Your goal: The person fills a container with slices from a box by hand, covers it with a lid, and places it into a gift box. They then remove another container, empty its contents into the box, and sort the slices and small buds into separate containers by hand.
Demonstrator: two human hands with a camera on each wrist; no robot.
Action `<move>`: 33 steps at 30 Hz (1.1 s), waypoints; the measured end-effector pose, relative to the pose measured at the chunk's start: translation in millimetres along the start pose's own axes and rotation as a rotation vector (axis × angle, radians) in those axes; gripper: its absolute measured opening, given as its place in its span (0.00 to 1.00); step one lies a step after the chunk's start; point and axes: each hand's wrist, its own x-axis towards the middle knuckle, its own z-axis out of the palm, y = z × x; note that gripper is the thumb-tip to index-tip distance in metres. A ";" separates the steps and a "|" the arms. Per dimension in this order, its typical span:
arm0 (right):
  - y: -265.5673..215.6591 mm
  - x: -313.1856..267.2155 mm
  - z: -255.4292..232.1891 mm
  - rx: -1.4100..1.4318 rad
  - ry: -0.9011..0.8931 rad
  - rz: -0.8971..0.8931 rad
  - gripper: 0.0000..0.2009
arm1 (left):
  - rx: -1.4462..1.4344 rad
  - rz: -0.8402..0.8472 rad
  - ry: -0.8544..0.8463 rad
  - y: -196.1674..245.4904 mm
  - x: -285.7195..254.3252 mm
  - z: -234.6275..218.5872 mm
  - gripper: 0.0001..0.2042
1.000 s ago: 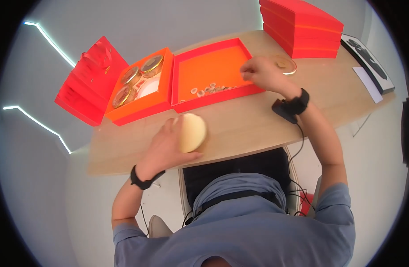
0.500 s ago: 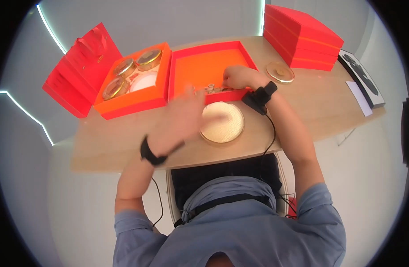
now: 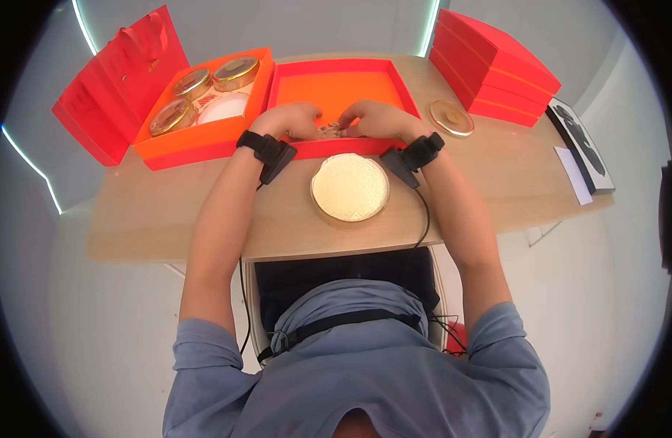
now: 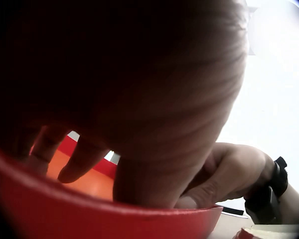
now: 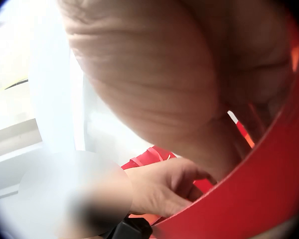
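Both hands are inside the red tray (image 3: 334, 80), close to its near wall. The left hand (image 3: 288, 120) and the right hand (image 3: 376, 119) almost meet, and the little shells (image 3: 331, 129) lie in a short row right between them, running from one hand to the other. Both hands are about equally near. The fingers curl down over the shells, but I cannot tell if they hold any. The round gold lid (image 3: 350, 187) lies flat on the tabletop (image 3: 168, 212), just behind the wrists, toward the person. The box of tins (image 3: 197, 109) sits beside the left hand.
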 end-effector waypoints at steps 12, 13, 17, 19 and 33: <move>39.1 34.8 30.2 0.369 0.159 -0.235 0.09 | -0.323 0.237 0.076 -8.3 -1.1 15.8 0.08; 39.6 35.5 30.4 0.423 0.172 -0.235 0.08 | -0.327 0.243 0.079 -7.4 -2.6 15.6 0.09; 35.2 29.9 27.0 0.468 0.232 -0.137 0.08 | -0.548 0.262 0.030 -16.9 4.4 19.1 0.12; 33.4 27.8 24.5 0.470 0.227 -0.113 0.08 | -0.710 0.278 -0.045 -20.9 7.1 19.9 0.14; 31.4 26.2 24.4 0.436 0.242 -0.104 0.08 | -0.792 0.255 -0.065 -25.3 9.6 20.1 0.10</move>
